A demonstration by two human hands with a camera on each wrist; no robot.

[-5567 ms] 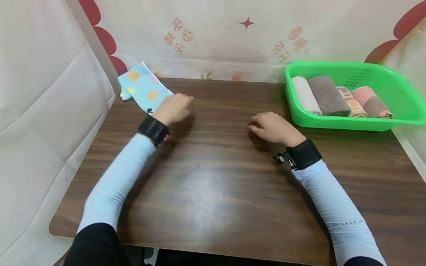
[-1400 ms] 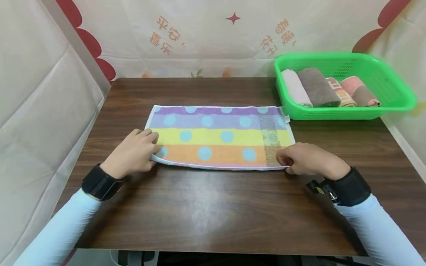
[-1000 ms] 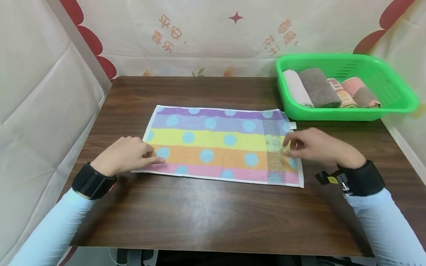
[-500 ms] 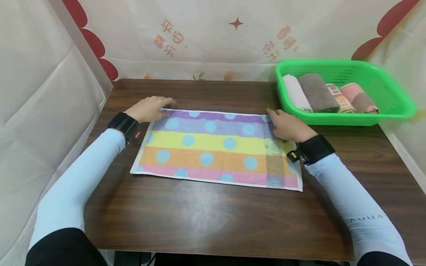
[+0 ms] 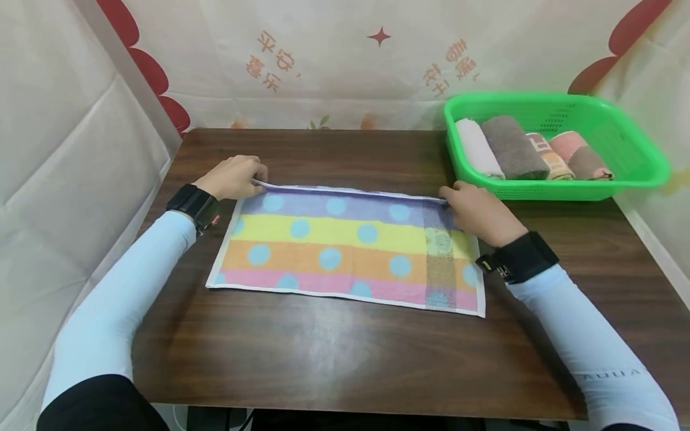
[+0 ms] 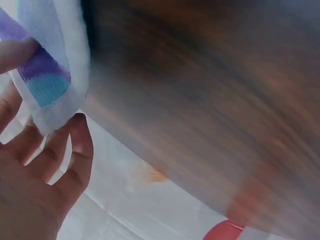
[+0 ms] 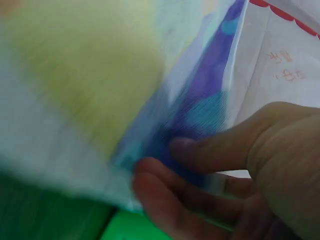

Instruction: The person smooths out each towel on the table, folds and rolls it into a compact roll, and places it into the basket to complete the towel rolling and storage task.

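Note:
A striped towel (image 5: pixel 334 230) with pale blue dots, in bluish-purple, yellow, orange and pink bands, lies spread on the table in the head view. My left hand (image 5: pixel 232 178) pinches its far left corner. At the far right corner, my right hand (image 5: pixel 480 211) does the same. The far edge is raised and turned toward me, so the purple band is mostly hidden from above. In the left wrist view, the thumb lies over the purple band and the fingers are behind the white border (image 6: pixel 75 50). The right wrist view shows thumb and fingers gripping the purple edge (image 7: pixel 205 90).
A green plastic basket (image 5: pixel 641 149) stands at the back right, close beyond my right hand. It holds rolled towels: white (image 5: pixel 480 149), grey (image 5: pixel 514 148), patterned (image 5: pixel 551 158) and pink-and-brown (image 5: pixel 582 157). The wooden table (image 5: pixel 302 353) meets a white printed curtain (image 5: pixel 334 66) behind.
The polka-dot light blue towel side seen first gives way to the spread striped side. Both hands moved from the near part to the far corners, then took hold and lifted the far edge.

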